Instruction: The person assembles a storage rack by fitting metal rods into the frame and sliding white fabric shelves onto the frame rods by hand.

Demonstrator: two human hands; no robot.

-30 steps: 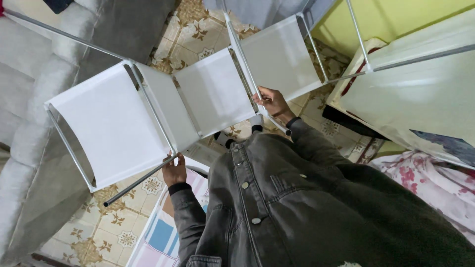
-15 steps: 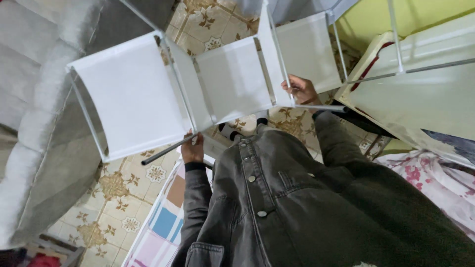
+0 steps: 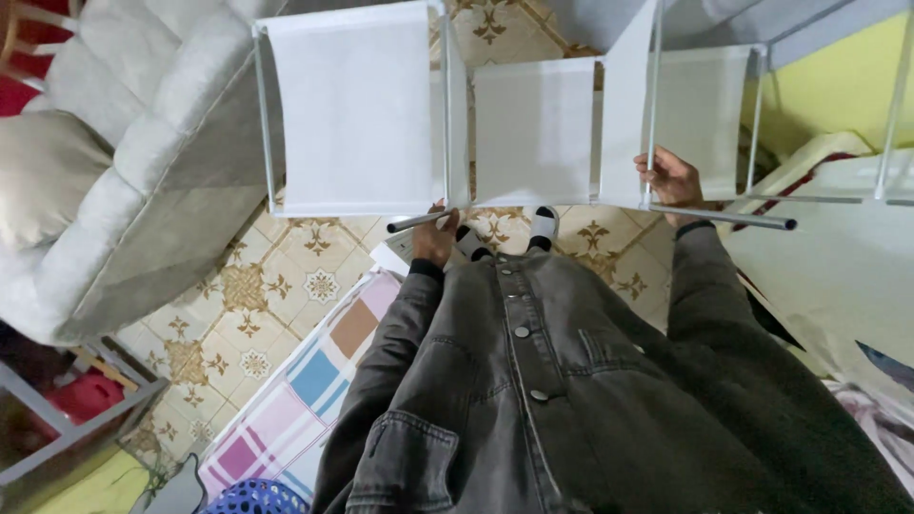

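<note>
A floor of patterned tiles point(image 3: 238, 286) fills the lower left of the frame, with a grey sofa point(image 3: 124, 162) at the upper left. In the upper middle a white fabric rack point(image 3: 533, 124) with metal poles is held up. The left hand point(image 3: 436, 238) has its fingers wrapped around a lower pole, and the right hand point(image 3: 671, 179) curls around the frame at the right.

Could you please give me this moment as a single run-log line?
left hand: grips grey metal rod | right hand: grips white fabric rack frame | rack: held above patterned tile floor | beside: grey sofa
</note>
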